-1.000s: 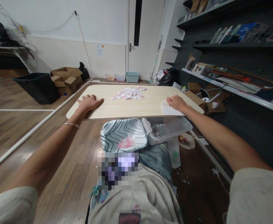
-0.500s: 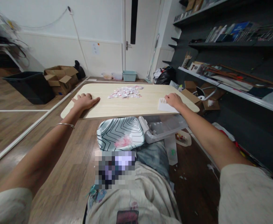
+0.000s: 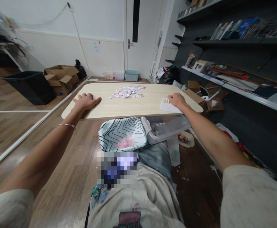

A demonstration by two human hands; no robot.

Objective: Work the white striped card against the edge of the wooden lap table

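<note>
Tabletop (image 3: 126, 109): smooth wood-grain. Slotted piece (image 3: 167, 107): matt, plastic-looking. Scraps (image 3: 128, 92): papery. Box (image 3: 163, 137): clear, glossy plastic.

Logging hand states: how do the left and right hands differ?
The left hand is spread flat; the right hand is curled.
The left hand lies directly on the tabletop; the right hand is on a white slotted piece.
The left wrist has a bracelet; none shows on the right.
Shared: both flank the scrap pile.

You wear: pale short-sleeved shirt (image 3: 150, 193), dark red print (image 3: 129, 219) at front; faded blue-grey trousers (image 3: 157, 155); thin silvery bracelet (image 3: 66, 124), left arm (image 3: 47, 147).
</note>
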